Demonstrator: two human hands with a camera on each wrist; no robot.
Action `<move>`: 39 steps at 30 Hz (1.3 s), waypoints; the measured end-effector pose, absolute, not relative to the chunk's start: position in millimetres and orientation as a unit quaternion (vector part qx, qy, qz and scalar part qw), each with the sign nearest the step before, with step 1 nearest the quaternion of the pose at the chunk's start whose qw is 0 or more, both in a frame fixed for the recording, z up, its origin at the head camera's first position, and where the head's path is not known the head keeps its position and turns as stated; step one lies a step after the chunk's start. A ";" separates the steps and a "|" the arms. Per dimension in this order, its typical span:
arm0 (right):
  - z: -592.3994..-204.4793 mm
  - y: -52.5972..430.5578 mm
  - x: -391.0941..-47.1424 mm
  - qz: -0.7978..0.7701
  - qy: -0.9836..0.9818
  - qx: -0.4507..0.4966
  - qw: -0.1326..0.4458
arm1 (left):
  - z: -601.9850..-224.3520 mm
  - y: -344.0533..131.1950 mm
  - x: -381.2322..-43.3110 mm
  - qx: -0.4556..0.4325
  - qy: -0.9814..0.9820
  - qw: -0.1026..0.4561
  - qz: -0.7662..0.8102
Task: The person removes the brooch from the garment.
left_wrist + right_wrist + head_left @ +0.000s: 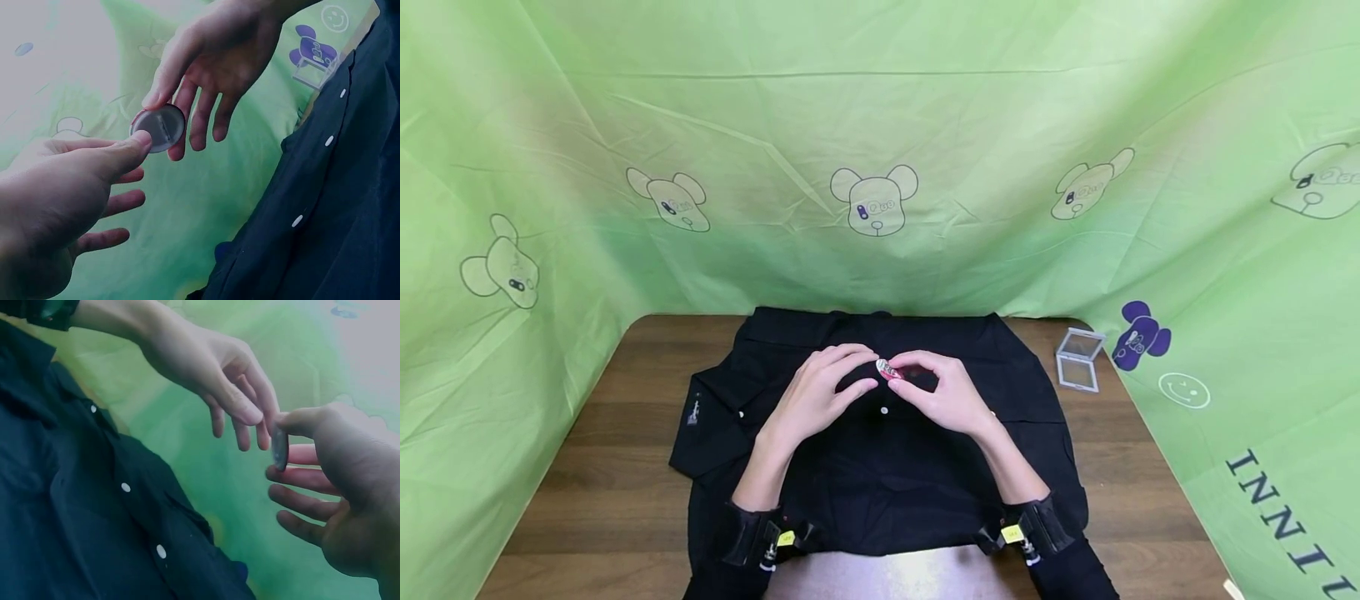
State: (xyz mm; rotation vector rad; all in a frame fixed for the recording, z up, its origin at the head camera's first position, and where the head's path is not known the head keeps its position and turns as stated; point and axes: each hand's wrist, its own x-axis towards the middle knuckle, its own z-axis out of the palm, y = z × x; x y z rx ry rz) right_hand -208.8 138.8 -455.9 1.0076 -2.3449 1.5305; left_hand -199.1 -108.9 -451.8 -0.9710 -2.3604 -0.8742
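A round pin badge (890, 370) with a red and white face is up above a black shirt (880, 483). Its grey back, crossed by a pin, faces the camera in the left wrist view. My right hand (951, 396) pinches the badge between thumb and fingertips, the other fingers loosely spread. My left hand (816, 396) is held at the badge's other side, index fingertip right at its edge. The left thumb stands apart from that index finger in the head view. White buttons (125, 487) run along the shirt, which lies spread on the table.
A small clear hinged case (1078, 358) lies opened at the table's back right. Brown wood tabletop (602, 467) shows around the shirt. Green printed cloth (880, 108) hangs behind and along both sides. A white logo marks the shirt's sleeve (700, 417) at left.
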 end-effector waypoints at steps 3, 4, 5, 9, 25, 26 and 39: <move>-459.6 141.0 -209.3 0.498 -0.792 0.335 0.113 | -454.7 -109.3 -200.0 -0.340 -0.866 0.213 -0.300; -460.6 141.9 -209.3 0.493 -0.794 0.333 0.123 | -455.5 -109.1 -200.5 -0.337 -0.868 0.211 -0.296; -461.8 143.0 -209.4 0.488 -0.797 0.330 0.132 | -456.4 -108.8 -201.0 -0.336 -0.871 0.210 -0.292; -466.3 147.7 -209.6 0.462 -0.811 0.320 0.162 | -459.5 -106.6 -204.1 -0.334 -0.877 0.209 -0.275; -488.6 177.7 -210.0 0.379 -0.850 0.307 0.198 | -477.4 -88.6 -213.7 -0.332 -0.891 0.207 -0.231; -490.2 180.4 -210.0 0.376 -0.853 0.305 0.199 | -478.3 -87.2 -213.9 -0.332 -0.893 0.203 -0.228; -501.6 220.6 -206.3 0.337 -0.869 0.277 0.232 | -486.2 -56.7 -217.1 -0.348 -0.903 0.166 -0.189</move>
